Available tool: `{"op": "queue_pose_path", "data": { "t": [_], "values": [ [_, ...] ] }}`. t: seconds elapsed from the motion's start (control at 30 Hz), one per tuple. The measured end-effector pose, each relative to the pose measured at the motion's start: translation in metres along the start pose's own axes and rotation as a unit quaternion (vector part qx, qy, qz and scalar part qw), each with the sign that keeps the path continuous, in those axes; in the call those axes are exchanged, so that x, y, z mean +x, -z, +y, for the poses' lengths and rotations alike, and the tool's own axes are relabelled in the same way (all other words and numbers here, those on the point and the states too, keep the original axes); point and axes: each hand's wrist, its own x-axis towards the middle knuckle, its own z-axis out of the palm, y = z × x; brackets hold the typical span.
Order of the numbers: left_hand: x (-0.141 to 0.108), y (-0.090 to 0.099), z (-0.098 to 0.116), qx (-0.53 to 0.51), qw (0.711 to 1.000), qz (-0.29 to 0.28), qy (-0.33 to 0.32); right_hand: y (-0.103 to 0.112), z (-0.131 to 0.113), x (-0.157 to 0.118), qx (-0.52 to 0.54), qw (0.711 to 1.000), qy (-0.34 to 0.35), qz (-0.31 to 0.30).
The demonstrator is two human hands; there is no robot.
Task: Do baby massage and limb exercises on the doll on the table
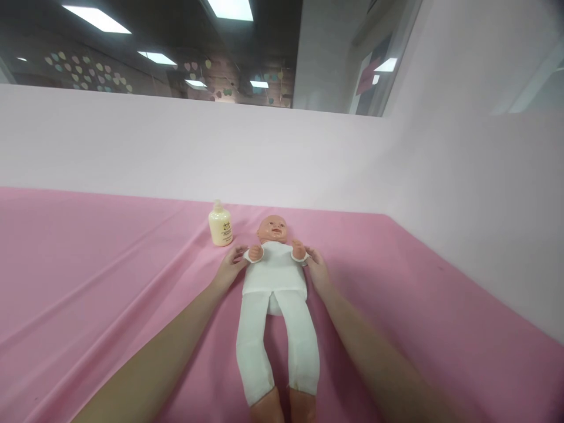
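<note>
Doll [275,276] face-up on pink sheet [132,258], head toward white wall [198,147], feet toward the camera. Left hand [232,264] at one raised cuff, right hand [316,269] at the other; both part-open, fingers loosely curled, touching the sleeves. Whether either grips cannot be told. Pump bottle [221,226] upright, beyond left hand, near doll's head. Window [198,53] above wall.

**Looks like an infant-care or training room, exact type unclear**

We're indoors: rows of lit ceiling panels [97,19] show in the wide glass [264,44] above a plain white wall [176,147]. We also see pastel heart-shaped decorations [101,76] there. Pink cloth [132,264], a baby doll [275,270] and a pump bottle [220,227] fit baby care. We can't read any room sign.
</note>
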Motion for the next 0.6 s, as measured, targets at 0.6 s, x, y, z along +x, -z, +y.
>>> {"op": "queue_pose_path", "data": {
  "t": [0.6],
  "values": [
    [-0.0044, -0.0009, 0.0073, 0.137, 0.981, -0.011, -0.136, 0.0027, 0.0041, -0.0011, -0.124, 0.99, 0.043, 0.051]
  ]
}}
